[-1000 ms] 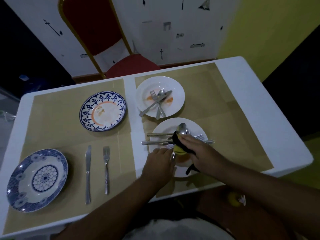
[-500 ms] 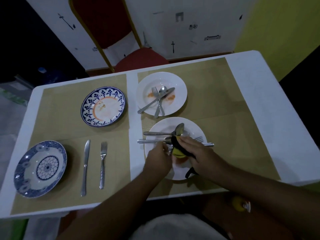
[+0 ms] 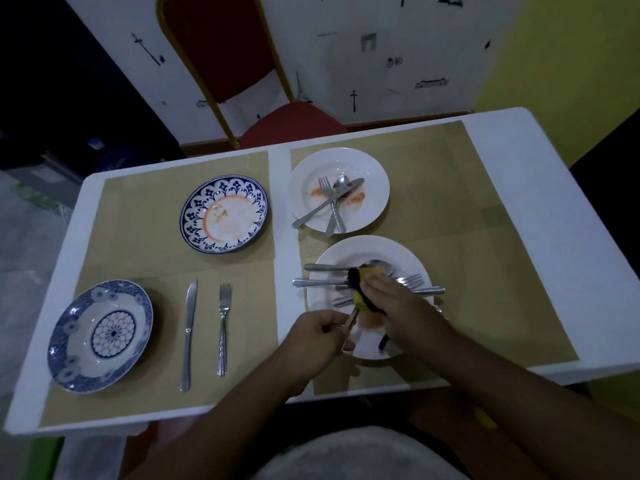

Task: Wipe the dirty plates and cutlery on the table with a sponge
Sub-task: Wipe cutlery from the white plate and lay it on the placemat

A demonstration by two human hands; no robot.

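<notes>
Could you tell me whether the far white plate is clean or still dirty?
Dirty: the far white plate shows orange smears beside the cutlery lying on it.

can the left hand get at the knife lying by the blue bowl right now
Probably not at once: the left hand is closed on a utensil over the near white plate. The knife itself lies bare on the mat with nothing between, so once freed, likely yes.

On the table (image 3: 512, 174), two plates (image 3: 223, 213) (image 3: 99, 336) sit at frame left, a knife (image 3: 188, 336) and fork (image 3: 223, 329) beside the lower one; at centre right, an upper plate (image 3: 374, 188) and lower plate (image 3: 370, 249) hold cutlery, both hands (image 3: 320, 336) (image 3: 398, 306) over the lower.
</notes>
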